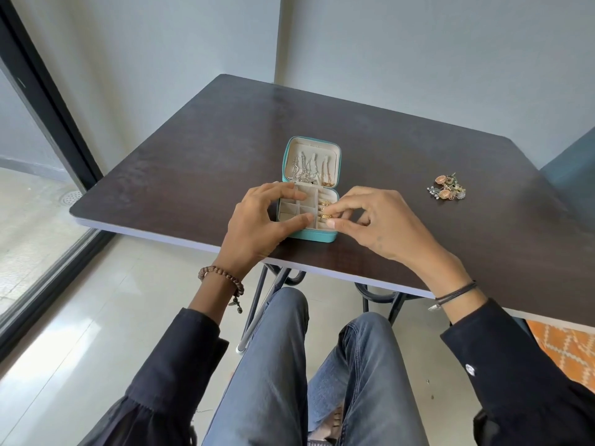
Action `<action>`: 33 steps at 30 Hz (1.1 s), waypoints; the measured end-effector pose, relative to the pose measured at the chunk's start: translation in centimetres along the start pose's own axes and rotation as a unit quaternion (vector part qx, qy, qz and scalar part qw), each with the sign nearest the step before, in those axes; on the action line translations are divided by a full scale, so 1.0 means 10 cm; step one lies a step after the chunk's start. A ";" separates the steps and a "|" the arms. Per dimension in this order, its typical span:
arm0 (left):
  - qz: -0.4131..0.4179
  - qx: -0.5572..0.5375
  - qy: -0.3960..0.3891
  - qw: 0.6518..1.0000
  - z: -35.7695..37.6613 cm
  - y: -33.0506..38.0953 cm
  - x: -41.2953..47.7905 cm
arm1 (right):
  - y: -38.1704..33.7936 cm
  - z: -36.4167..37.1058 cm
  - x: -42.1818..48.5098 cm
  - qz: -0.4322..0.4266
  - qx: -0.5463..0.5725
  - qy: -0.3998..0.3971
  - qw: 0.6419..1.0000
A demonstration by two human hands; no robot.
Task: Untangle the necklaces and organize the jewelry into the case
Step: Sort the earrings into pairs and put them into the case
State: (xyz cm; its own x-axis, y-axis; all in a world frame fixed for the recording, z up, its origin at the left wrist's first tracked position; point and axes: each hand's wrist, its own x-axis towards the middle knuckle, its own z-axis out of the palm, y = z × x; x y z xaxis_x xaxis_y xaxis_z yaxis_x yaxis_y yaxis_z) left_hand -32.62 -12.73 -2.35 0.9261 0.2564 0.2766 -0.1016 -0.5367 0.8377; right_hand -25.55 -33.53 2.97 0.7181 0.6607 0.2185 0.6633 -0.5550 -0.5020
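A small teal jewelry case (317, 235) lies open near the table's front edge, with a cream lining. Silver and gold necklaces (309, 170) hang on hooks in its upright lid. Gold rings (324, 204) sit in the right-hand ring slots of its base. My left hand (262, 222) rests on the case's left side, fingers spread over the small compartments. My right hand (376, 220) pinches a gold ring (326, 216) at the ring slots with thumb and fingertips. A pile of earrings (447, 187) lies on the table to the right, apart from the case.
The dark wooden table (418, 239) stands in a corner against grey walls. Its front edge runs just below the case. A glass door is at the left. My knees sit under the table edge. An orange patterned rug (566, 349) lies at the lower right.
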 end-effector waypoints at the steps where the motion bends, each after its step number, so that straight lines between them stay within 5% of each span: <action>1: -0.001 -0.002 -0.002 1.000 0.00 0.00 0.00 | -0.01 -0.01 0.02 0.003 -0.003 -0.006 1.000; 7: -0.004 -0.008 -0.008 1.000 0.00 -0.01 0.00 | -0.05 -0.01 0.06 0.007 -0.053 -0.062 0.997; 12: 0.006 -0.004 0.001 1.000 0.00 -0.01 0.01 | -0.03 0.06 -0.08 0.019 -0.010 0.032 0.999; 19: 0.000 -0.028 -0.002 1.000 0.00 -0.04 0.00 | -0.02 0.04 -0.12 0.034 0.002 0.005 0.999; 33: -0.042 -0.077 0.020 0.996 -0.22 -0.11 0.23 | -0.13 0.33 0.25 0.093 0.099 0.121 0.983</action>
State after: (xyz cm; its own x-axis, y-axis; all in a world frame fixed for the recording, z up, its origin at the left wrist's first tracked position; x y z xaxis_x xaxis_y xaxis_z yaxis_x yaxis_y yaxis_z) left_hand -31.15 -9.75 -1.61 0.9189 0.3281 0.2191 -0.0824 -0.3836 0.9198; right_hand -25.31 -29.49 1.38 0.8681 0.4047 0.2875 0.4789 -0.5298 -0.7000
